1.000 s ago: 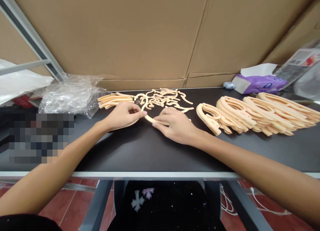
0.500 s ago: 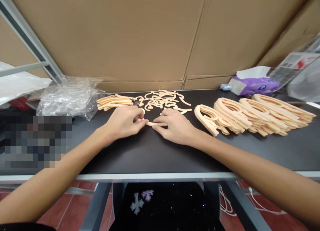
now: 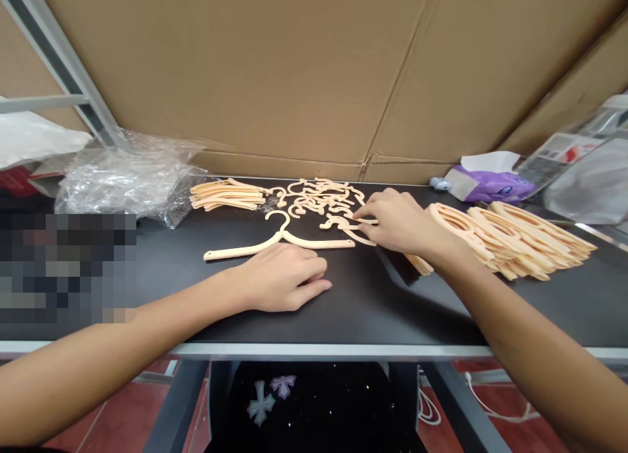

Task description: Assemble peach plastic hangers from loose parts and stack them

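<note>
A black desk stands before a cardboard wall. Near its middle lies a peach hanger, flat, hook pointing far. The left hand rests palm down just near of it, fingers loosely together, holding nothing. The right hand reaches into the loose hooks farther back, fingertips pinching one small piece. Stacked hangers lie right; a plastic bag lies left.

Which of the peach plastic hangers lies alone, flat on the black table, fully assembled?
The single hanger just beyond the left hand, hook pointing away. The others sit bundled at far left or stacked at right.
</note>
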The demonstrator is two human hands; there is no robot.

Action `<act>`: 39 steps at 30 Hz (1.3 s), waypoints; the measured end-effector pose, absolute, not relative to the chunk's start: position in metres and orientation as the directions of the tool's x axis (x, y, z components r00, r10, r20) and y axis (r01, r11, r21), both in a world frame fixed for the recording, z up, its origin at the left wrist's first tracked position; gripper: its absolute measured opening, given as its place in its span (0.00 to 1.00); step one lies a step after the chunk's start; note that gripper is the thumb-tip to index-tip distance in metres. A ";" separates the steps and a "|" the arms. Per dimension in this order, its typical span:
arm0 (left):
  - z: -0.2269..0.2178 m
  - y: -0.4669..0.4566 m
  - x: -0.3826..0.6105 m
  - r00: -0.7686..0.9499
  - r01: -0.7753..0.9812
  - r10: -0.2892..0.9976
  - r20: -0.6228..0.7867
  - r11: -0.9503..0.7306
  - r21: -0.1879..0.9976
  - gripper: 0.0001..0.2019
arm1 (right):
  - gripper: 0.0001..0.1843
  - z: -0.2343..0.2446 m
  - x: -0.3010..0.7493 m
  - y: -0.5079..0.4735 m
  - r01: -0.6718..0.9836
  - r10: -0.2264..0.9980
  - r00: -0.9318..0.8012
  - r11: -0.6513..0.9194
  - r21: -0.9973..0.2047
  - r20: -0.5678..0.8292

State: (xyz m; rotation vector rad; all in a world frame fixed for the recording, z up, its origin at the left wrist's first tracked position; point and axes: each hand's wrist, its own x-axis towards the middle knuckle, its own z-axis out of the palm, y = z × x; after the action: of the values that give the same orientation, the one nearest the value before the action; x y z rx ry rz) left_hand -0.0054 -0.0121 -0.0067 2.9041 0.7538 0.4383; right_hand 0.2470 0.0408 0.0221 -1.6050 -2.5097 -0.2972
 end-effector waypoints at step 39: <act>-0.015 -0.003 -0.005 0.695 0.584 0.588 0.413 -0.797 0.151 0.14 | 0.16 0.001 0.217 0.032 0.795 0.818 -0.497 0.562 -0.226 0.289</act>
State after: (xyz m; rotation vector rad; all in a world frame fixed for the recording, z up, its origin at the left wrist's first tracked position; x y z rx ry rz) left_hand -0.0048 -0.0032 -0.0150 2.8847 0.9975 0.7070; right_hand 0.2168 0.0321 0.0008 -1.3156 -2.4371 0.0886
